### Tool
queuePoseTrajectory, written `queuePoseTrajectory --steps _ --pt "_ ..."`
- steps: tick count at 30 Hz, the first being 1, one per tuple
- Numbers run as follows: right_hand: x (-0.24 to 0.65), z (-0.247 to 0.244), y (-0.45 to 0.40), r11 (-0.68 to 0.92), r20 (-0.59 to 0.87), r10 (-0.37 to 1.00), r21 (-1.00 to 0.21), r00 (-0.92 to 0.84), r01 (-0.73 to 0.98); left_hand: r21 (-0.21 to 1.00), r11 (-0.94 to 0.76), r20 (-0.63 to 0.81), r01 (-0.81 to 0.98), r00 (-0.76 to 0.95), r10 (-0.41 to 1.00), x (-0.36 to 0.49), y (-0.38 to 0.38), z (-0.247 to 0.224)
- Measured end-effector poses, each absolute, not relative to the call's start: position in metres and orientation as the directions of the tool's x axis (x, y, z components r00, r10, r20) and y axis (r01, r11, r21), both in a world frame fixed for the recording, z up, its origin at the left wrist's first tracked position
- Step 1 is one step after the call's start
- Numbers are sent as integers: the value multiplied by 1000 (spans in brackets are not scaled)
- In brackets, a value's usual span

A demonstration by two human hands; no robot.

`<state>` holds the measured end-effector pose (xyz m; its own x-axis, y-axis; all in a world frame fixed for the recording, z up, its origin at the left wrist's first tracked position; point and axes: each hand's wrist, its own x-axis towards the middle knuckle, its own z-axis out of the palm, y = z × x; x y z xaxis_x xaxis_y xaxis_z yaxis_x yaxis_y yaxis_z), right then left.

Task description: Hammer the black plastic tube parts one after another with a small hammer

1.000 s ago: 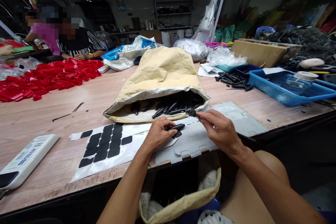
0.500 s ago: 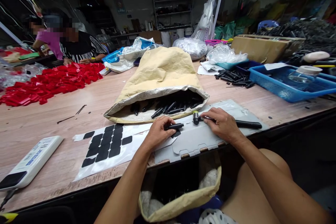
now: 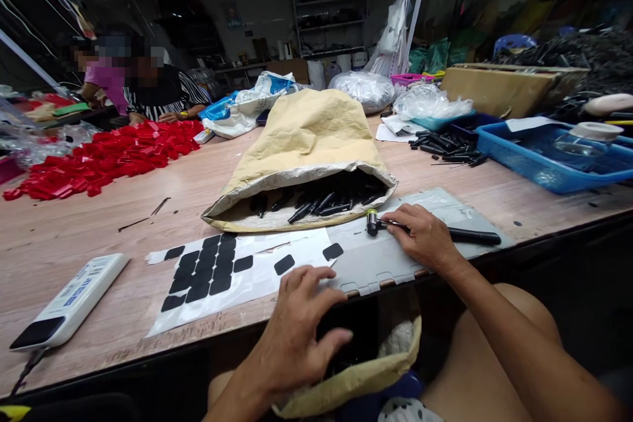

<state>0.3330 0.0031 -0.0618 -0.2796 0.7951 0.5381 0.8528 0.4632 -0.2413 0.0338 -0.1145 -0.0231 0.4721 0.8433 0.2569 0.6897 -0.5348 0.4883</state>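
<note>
My left hand [image 3: 302, 326] hangs with fingers apart over the mouth of a lower paper sack [image 3: 368, 376] below the table edge, holding nothing. My right hand [image 3: 420, 234] is closed around the shaft of a small hammer [image 3: 475, 236], which lies low over a grey board [image 3: 440, 204]. The hammer's head has a yellow-green end and its grip is black. Beside my left hand lies a white sheet [image 3: 267, 290] with several black rounded-square stickers [image 3: 202, 270]. Behind it, a large tan sack [image 3: 311, 125] lies open towards me with several black tube-like parts [image 3: 324, 203] inside.
A white power bank-like device [image 3: 74, 300] with a cable lies at the left. Red pieces [image 3: 113, 155] are heaped at the far left, near two people. A blue tray [image 3: 544, 168] and loose black parts [image 3: 450, 145] lie at the right.
My left hand has let go of the black tube-like part and moved down towards me, over the lower sack. That part is out of sight now. My right hand stays on the hammer.
</note>
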Motion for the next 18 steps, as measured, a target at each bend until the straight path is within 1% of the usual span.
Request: queuePoseTrajectory --steps 2,4,6,7,10,11,13,15,16,18 --pt "333 -62 3 464 542 792 -236 -281 854 506 -476 342 719 339 877 30 -83 -12" --pt "333 -62 3 466 548 789 -236 -279 852 510 -334 398 792 127 909 24 -42 -3" --pt "333 -62 3 467 548 789 -242 -277 851 466 -171 374 868 -19 927 17 -2 -1" --pt "333 -62 3 466 546 791 -244 -277 850 442 -111 331 890 -47 943 14 14 -3" --pt "333 -62 3 465 539 795 -247 -278 850 374 -36 196 927 -41 980 5 41 -12" --pt "333 -61 3 463 538 796 -248 -277 851 359 -27 187 933 -43 981 2 42 -14" --pt "333 -61 3 459 536 799 -252 -272 852 358 -23 241 934 -69 968 1 34 -14" --pt "332 -61 3 455 535 801 -255 -268 853 432 -80 298 899 -59 953 4 19 -12" --pt "332 -61 3 454 536 801 -256 -266 853 489 -141 302 861 -15 953 8 12 -11" --pt "332 -61 3 454 540 800 -259 -262 852 581 -277 276 765 135 952 20 0 -13"
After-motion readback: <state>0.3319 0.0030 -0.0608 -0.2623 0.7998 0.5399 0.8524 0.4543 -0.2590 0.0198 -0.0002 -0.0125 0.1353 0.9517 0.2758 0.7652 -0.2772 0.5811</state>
